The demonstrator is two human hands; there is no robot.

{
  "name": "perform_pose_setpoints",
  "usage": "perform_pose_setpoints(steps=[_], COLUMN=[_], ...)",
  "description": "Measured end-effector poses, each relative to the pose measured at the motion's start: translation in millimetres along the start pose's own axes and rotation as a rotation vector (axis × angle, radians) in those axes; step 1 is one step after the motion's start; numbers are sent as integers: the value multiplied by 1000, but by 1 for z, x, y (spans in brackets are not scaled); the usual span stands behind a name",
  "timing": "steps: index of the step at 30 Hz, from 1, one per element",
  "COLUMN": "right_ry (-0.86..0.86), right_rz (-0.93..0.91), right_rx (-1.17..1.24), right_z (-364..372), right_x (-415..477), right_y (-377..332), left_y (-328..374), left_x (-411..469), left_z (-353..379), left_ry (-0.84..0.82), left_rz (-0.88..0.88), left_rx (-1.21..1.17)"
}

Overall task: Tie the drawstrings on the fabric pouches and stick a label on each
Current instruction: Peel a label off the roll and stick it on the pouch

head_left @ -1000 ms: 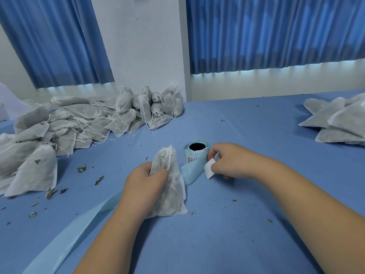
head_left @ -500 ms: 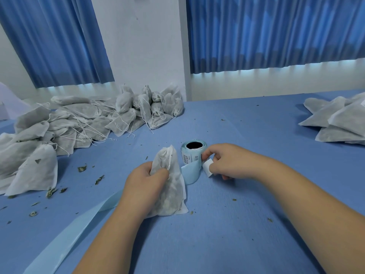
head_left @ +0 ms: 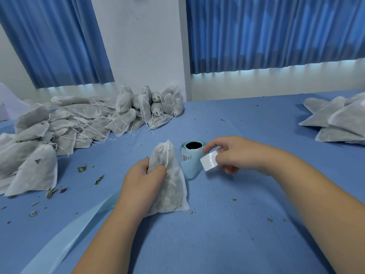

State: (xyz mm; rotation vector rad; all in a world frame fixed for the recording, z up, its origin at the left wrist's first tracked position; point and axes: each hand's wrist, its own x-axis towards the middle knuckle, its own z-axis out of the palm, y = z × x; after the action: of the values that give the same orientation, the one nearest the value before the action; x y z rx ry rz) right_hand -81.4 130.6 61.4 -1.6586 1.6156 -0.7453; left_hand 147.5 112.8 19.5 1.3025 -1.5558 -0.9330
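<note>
Peeled free now, the small white paper label (head_left: 209, 161) is pinched in my right hand (head_left: 242, 155); my left hand (head_left: 141, 184) grips the white fabric pouch (head_left: 170, 186) upright mid-tabletop (head_left: 217, 238), ready for sticking.

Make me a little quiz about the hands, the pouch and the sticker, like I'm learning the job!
1. True or false: the label is already stuck on the pouch.
2. What does the right hand pinch? A) a drawstring B) the label C) a leaf
3. Fill in: the ___ hand grips the pouch.
Key: 1 false, it is held apart from the pouch; 2 B; 3 left hand.
</note>
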Motion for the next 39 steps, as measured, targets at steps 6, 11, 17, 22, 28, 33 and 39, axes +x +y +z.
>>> perform_pose_setpoints(steps=[6,11,17,22,28,33,39], right_ry=[48,-39,-145,164,392,405,445], right_rz=[-152,-335,-479,-425,-297,-266,-352], right_rx=[264,666,658,648,653,535,439], right_z=[-4,-13,-28,-40,-48,-33,-25], right_x=[-7,-24,-50,-54,-50,-42,-43], right_y=[-13,-24,-14,12,31,26,29], left_y=[8,19,45,68,63,52,56], left_x=[-7,-11,-8,6,17,18,16], left_z=[-1,12,54,95,120,114,111], left_ry=[-42,-152,-405,-545,-643,-682,-732], left_rz=[-7,27,58,71,11,-17,-71], left_rx=[-223,-287,-199,-199,-292,-362,-418])
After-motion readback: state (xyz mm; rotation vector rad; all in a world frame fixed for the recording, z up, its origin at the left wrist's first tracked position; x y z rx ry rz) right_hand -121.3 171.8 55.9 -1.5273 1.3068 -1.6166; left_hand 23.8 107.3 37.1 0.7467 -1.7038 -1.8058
